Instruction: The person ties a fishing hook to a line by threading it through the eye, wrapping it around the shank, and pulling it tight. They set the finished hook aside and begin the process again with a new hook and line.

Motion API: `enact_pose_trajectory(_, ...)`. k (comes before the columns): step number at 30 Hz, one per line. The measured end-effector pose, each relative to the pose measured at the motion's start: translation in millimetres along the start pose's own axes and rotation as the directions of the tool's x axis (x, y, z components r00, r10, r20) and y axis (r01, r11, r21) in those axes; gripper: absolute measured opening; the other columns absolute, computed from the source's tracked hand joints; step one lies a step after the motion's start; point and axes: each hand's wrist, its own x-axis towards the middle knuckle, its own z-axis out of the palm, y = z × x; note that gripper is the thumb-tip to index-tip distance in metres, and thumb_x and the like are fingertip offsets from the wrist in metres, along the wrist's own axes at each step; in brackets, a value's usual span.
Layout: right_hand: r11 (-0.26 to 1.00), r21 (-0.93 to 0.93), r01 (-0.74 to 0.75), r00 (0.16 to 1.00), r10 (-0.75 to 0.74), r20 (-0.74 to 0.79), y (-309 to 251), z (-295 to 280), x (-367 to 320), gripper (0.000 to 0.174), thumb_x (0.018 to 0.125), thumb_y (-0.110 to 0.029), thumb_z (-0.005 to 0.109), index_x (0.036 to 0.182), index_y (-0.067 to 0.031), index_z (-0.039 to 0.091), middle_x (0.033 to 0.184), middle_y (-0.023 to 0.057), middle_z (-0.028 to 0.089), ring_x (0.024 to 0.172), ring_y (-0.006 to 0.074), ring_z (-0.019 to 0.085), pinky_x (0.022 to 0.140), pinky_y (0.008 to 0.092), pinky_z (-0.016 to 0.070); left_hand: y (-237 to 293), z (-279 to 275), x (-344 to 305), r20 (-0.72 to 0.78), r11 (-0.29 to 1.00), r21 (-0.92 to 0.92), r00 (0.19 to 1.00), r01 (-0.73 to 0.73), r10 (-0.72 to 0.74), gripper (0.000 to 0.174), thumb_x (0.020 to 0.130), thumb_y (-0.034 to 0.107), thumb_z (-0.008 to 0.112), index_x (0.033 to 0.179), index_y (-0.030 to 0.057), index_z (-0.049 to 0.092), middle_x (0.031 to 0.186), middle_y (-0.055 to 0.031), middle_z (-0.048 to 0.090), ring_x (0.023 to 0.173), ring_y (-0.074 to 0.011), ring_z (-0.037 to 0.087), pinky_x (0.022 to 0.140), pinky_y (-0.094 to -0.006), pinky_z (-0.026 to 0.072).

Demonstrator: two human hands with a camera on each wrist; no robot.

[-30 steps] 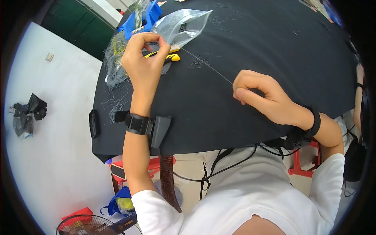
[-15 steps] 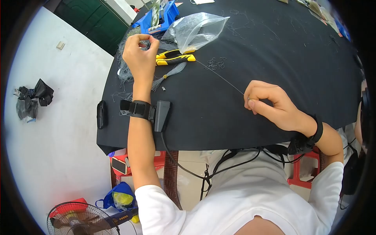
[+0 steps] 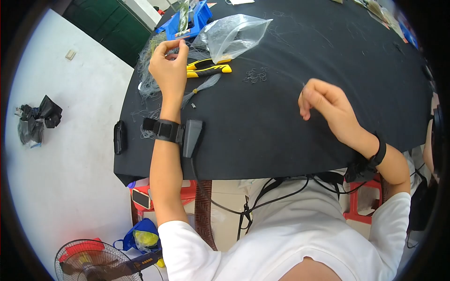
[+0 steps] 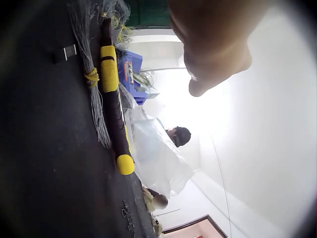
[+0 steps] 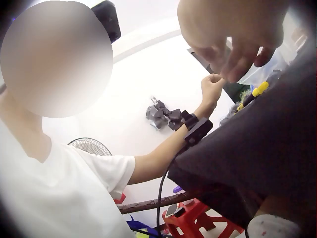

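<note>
My left hand [image 3: 169, 70] is raised over the far left of the table, thumb and forefinger pinched together on a fishing line too fine to follow here. Across from it, my right hand [image 3: 330, 105] hangs above the table with curled fingers, blurred, and a tiny tip shows at its forefinger. Whatever else sits in its pinch is hidden. Beside the left hand lie pliers [image 3: 211, 71] with yellow-and-black handles and a bundle of grey line [image 3: 207, 83] tied with a yellow band [image 4: 92, 77]. Between the hands is a small heap of dark fish hooks [image 3: 255, 75].
A clear plastic bag [image 3: 234, 40] stands behind the pliers, next to a blue bin [image 3: 200, 21]. Tangled line [image 3: 147, 70] covers the table's left edge. A dark case [image 3: 120, 137] lies near the left corner. Black cables [image 3: 220, 206] hang at the front edge.
The right hand moved right and away from me, then turned its fingers upward. The line, earlier seen stretched toward it, is barely visible now. The left hand keeps its pinch.
</note>
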Motion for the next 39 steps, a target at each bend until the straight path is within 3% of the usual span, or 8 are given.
enact_pose_trajectory(4, 0.989, 0.026, -0.146, 0.96, 0.148, -0.239, 6.7, -15.1, 6.8, 0.035, 0.093, -0.035, 0.051, 0.069, -0.0084, 0.052, 0.067, 0.0001, 0.051, 0.061, 0.0083, 0.047, 0.059, 0.0225, 0.0383, 47.2, 14.5, -20.9, 0.286, 0.771, -0.509, 0.92, 0.383, -0.268, 0.016, 0.088, 0.016, 0.061, 0.094, 0.0019, 0.066, 0.094, -0.0048, 0.066, 0.085, -0.0097, 0.06, 0.066, -0.0197, 0.0438)
enact_pose_trajectory(5, 0.986, 0.037, -0.163, 0.944, 0.167, -0.286, 8.9, -15.2, 9.6, 0.037, 0.094, -0.034, 0.049, 0.066, -0.0097, 0.049, 0.064, -0.0006, 0.049, 0.059, 0.0078, 0.045, 0.057, 0.0223, 0.0364, 64.6, 15.0, -28.1, 0.413, 0.635, -0.58, 0.856, 0.51, -0.31, 0.015, 0.085, 0.016, 0.066, 0.091, 0.0029, 0.067, 0.091, -0.0038, 0.068, 0.082, -0.0069, 0.06, 0.066, -0.0198, 0.0435)
enact_pose_trajectory(7, 0.985, 0.024, -0.173, 0.93, 0.172, -0.324, 9.4, -15.5, 11.4, 0.038, 0.095, -0.032, 0.047, 0.063, -0.0115, 0.046, 0.062, -0.0017, 0.046, 0.057, 0.0072, 0.042, 0.056, 0.0221, 0.0338, 89.1, 18.7, -43.6, 0.523, 0.634, -0.555, 0.818, 0.539, -0.237, 0.015, 0.084, 0.015, 0.066, 0.093, 0.0025, 0.067, 0.092, -0.0042, 0.068, 0.082, -0.0065, 0.06, 0.065, -0.0186, 0.0425)
enact_pose_trajectory(13, 0.996, 0.032, -0.083, 0.986, 0.086, -0.146, -1.9, -8.1, 6.9, 0.027, 0.09, -0.03, 0.055, 0.084, -0.0051, 0.061, 0.084, 0.0047, 0.063, 0.063, 0.0063, 0.051, 0.056, 0.0191, 0.0364, 112.1, 20.4, -65.5, 0.621, 0.71, -0.547, 0.784, 0.443, -0.01, 0.014, 0.081, 0.003, 0.068, 0.094, -0.0009, 0.068, 0.092, -0.0055, 0.067, 0.081, -0.0075, 0.059, 0.067, -0.0191, 0.0441)
enact_pose_trajectory(18, 0.905, 0.37, -0.211, 0.975, 0.168, 0.144, -5.7, -4.3, 1.7, 0.02, 0.09, -0.015, 0.053, 0.106, -0.0019, 0.054, 0.096, 0.0132, 0.064, 0.071, 0.0155, 0.065, 0.05, 0.0187, 0.0429, 111.5, 24.8, -74.3, 0.619, 0.759, -0.56, 0.777, 0.332, 0.117, 0.015, 0.078, -0.001, 0.068, 0.093, 0.0015, 0.069, 0.088, -0.005, 0.065, 0.073, -0.0072, 0.059, 0.056, -0.0167, 0.0422)
enact_pose_trajectory(27, 0.978, 0.154, -0.141, 0.99, 0.136, 0.044, -1.7, -8.1, 1.7, 0.017, 0.086, -0.018, 0.06, 0.095, -0.0036, 0.058, 0.078, 0.0019, 0.06, 0.069, 0.0079, 0.056, 0.06, 0.0203, 0.0418, 114.4, 27.7, -78.6, 0.539, 0.843, -0.53, 0.805, 0.094, 0.249, 0.015, 0.074, 0.001, 0.071, 0.088, 0.0064, 0.072, 0.079, -0.0015, 0.065, 0.068, -0.0076, 0.054, 0.053, -0.0198, 0.0362)
enact_pose_trajectory(30, 0.98, 0.154, -0.127, 0.992, 0.125, 0.026, 0.2, -7.8, 1.7, 0.015, 0.084, -0.018, 0.061, 0.09, -0.0038, 0.06, 0.074, -0.0018, 0.056, 0.065, 0.0061, 0.052, 0.059, 0.0198, 0.0406, 116.7, 22.3, -77.1, 0.595, 0.872, -0.486, 0.753, 0.06, 0.28, 0.016, 0.076, -0.005, 0.068, 0.091, -0.0002, 0.068, 0.084, -0.0044, 0.063, 0.073, -0.0093, 0.053, 0.063, -0.0206, 0.0382)
enact_pose_trajectory(39, 0.984, 0.158, -0.086, 0.996, 0.087, 0.002, 2.7, -7.7, 3.0, 0.013, 0.083, -0.016, 0.061, 0.087, -0.0037, 0.06, 0.073, -0.0019, 0.054, 0.065, 0.0055, 0.048, 0.059, 0.0193, 0.0386, 115.5, 23.6, -77.2, 0.616, 0.893, -0.449, 0.737, 0.038, 0.279, 0.016, 0.075, -0.003, 0.07, 0.09, 0.0017, 0.068, 0.085, -0.0037, 0.064, 0.074, -0.0091, 0.053, 0.064, -0.0217, 0.038)
